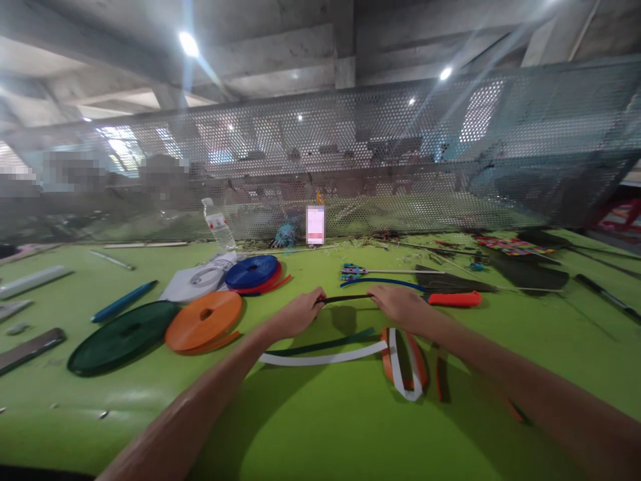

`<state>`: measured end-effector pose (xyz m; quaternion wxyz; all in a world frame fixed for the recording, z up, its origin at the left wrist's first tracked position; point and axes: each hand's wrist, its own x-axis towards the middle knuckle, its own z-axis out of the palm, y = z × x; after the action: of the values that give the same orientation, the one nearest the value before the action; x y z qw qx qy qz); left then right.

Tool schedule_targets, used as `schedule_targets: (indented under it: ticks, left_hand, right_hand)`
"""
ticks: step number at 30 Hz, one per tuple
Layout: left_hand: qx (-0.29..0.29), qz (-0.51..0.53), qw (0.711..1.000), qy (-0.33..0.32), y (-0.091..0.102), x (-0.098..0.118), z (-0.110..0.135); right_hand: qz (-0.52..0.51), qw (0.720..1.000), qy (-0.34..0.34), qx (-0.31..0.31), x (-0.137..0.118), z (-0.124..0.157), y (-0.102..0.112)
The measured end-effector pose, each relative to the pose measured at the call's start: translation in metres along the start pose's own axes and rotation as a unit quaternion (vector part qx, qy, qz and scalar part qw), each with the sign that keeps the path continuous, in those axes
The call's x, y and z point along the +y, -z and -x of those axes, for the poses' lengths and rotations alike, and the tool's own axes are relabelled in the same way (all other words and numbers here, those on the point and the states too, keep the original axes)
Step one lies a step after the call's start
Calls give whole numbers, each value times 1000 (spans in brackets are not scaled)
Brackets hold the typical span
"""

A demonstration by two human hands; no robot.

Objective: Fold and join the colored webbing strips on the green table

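Between my two hands a thin dark strip (348, 298) is held roughly level above the table. My left hand (304, 309) pinches its left end, and my right hand (400, 306) has the other end between its fingers. Just below lie a dark green strip (325, 345) and a white strip (325, 360). The white strip's right end meets a standing loop of orange and white strip (420, 364). Beyond my right hand rest a blue strip (383, 282) and a red-handled tool (455, 299), its far end partly hidden.
On the left of the green table (320, 427) lie a dark green roll (120, 337), an orange roll (195, 327), a blue roll (253, 272) and a blue pen (124, 302). A plastic bottle (220, 230) and phone (315, 224) stand by a perforated screen (380, 160).
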<state>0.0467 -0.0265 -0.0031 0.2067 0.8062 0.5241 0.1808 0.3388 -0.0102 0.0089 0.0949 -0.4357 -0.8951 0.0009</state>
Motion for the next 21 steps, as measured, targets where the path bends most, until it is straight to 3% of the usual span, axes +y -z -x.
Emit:
schedule_targets:
  ticks: [9, 14, 21]
  left_hand:
    - [74, 63, 995, -16, -3, -9, -7]
    - [121, 151, 981, -5, 0, -14, -11]
    - [140, 303, 943, 11, 1, -10, -11]
  right_hand:
    - [-75, 994, -81, -25, 27, -3, 6]
    - [-177, 981, -83, 13, 38, -7, 8]
    - [-289, 955, -67, 30, 31, -8, 6]
